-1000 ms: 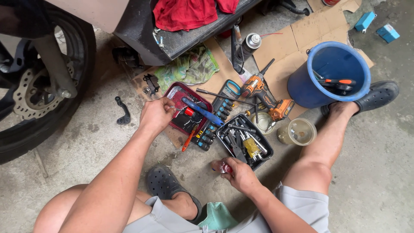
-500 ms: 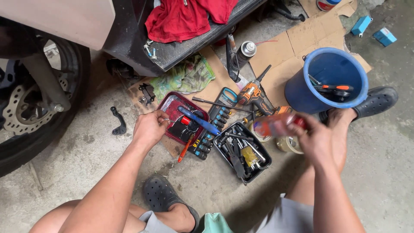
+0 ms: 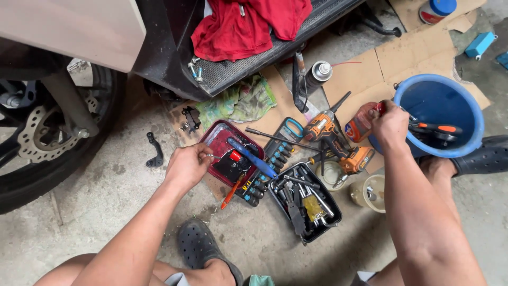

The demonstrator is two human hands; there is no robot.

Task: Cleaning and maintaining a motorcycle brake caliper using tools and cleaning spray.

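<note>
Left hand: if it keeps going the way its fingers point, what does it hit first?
Probably the red tray: the left hand points right, pinching a small metal piece at the tray's near edge. Height above it is unclear.

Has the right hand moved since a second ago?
Yes. The right hand went from near the knees, below the black tray, up to the blue bucket rim.

Head camera, steeply downward, probably arm's-length

Both arms are bare from the left hand point(image 3: 186, 167) and the right hand point(image 3: 390, 124) back, with no sleeves, gloves, watch or rings showing. Light grey shorts edge the bottom. Dark perforated rubber clogs point(image 3: 203, 249) cover the feet.
</note>
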